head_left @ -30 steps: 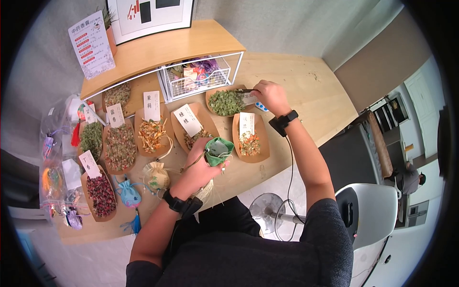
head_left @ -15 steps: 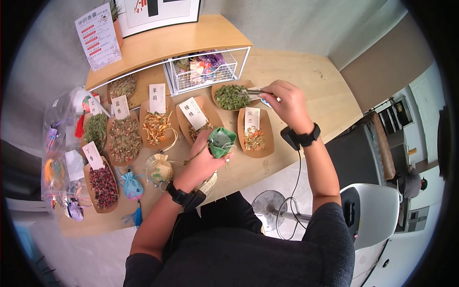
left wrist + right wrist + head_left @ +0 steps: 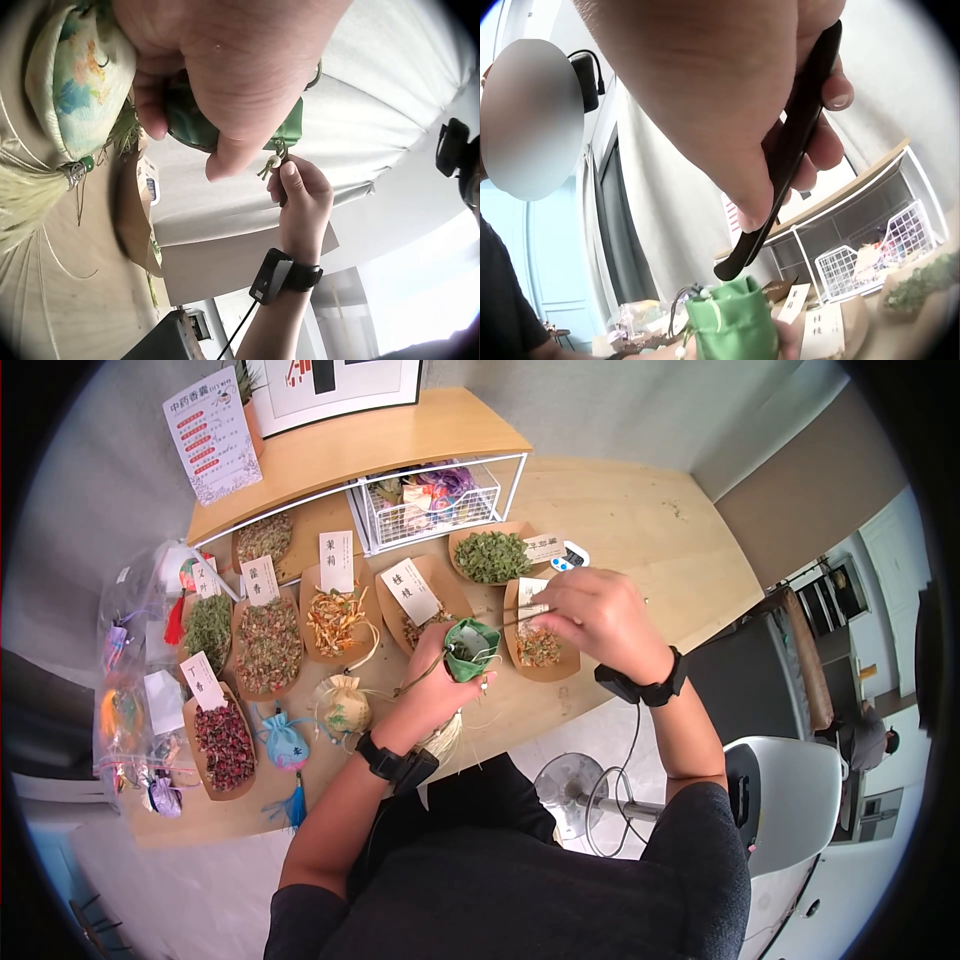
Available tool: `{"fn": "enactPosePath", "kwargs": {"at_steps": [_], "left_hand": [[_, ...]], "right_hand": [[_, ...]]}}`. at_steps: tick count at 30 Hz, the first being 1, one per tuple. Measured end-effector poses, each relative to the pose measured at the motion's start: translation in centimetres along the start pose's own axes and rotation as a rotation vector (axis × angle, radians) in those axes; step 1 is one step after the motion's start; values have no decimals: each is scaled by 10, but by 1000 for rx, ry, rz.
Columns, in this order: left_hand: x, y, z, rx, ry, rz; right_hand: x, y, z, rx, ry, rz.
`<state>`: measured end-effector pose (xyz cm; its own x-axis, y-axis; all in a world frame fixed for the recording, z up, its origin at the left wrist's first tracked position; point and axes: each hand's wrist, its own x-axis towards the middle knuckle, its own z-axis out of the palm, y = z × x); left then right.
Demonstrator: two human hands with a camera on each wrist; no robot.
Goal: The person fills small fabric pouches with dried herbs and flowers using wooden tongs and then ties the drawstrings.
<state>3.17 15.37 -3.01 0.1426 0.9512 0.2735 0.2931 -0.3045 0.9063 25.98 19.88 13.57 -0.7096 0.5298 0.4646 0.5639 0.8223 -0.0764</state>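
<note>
My left hand (image 3: 430,685) grips a small drawstring pouch (image 3: 471,650) by its green neck, mouth upward, with white lining and cords at the rim. In the left wrist view, a pale painted pouch body (image 3: 90,97) with a cream tassel (image 3: 34,199) shows below the fingers. My right hand (image 3: 603,615) pinches dark tweezers (image 3: 799,142) between thumb and fingers. Their tips point down close over the pouch's mouth in the right wrist view; I cannot tell whether they hold anything. Beneath the right hand lies a tray of orange-flecked dried herbs (image 3: 540,650).
Several brown paper trays with labelled cards hold dried herbs, among them green leaves (image 3: 492,556) and dark red buds (image 3: 224,745). A cream pouch (image 3: 343,707) and a blue pouch (image 3: 285,740) lie in front. Behind stands a wooden shelf (image 3: 370,445) with a white wire basket (image 3: 435,520).
My right hand has drawn the tweezers away from the tray of green leaves, back and leftward to the pouch. The left hand keeps its grip, and the head view has shifted slightly.
</note>
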Motion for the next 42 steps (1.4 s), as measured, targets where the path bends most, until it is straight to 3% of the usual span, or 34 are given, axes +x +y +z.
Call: {"fn": "enactPosePath", "kwargs": {"at_steps": [5, 8, 16, 25, 31, 42], "left_hand": [[-2, -5, 3, -3, -49, -58], [-2, 1, 1, 13, -13, -11], [0, 7, -3, 31, -11, 12], [0, 4, -3, 30, -21, 10], [-1, 8, -4, 39, -14, 23], [-1, 9, -4, -2, -20, -2]], "right_hand": [[1, 41, 18, -120, 9, 312], [-12, 77, 59, -267, -13, 208], [1, 88, 96, -438, -82, -7], [14, 112, 115, -505, -105, 116], [16, 105, 122, -333, -182, 309], [12, 111, 123, -285, -53, 321]]}}
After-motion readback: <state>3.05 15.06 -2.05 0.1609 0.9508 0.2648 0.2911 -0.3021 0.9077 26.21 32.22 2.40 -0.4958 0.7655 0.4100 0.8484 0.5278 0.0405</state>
